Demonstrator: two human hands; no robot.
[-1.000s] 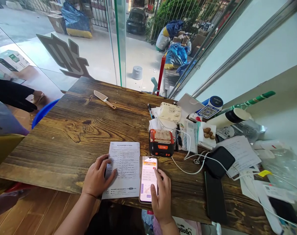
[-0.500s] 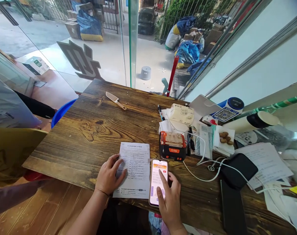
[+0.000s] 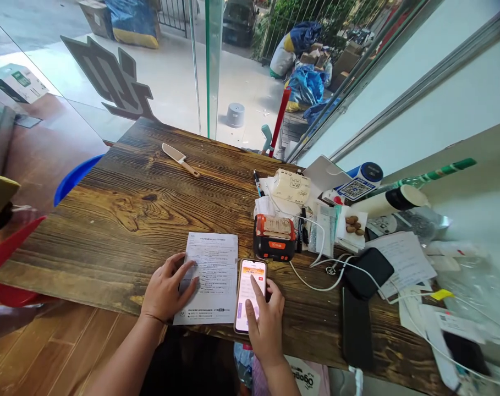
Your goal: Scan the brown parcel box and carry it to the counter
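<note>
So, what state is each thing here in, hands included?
Phone: face up on the table, screen lit
Printed sheet: lying flat, partly covered by a hand
Left hand: resting on the sheet, fingers spread
Right hand: open over the phone; touch unclear
Knife: lying on the table, untouched
Orange-and-black device: standing on the table; power unclear

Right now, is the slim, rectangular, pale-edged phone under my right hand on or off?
On: the phone glows, its display showing orange and white beneath your right hand.
</note>
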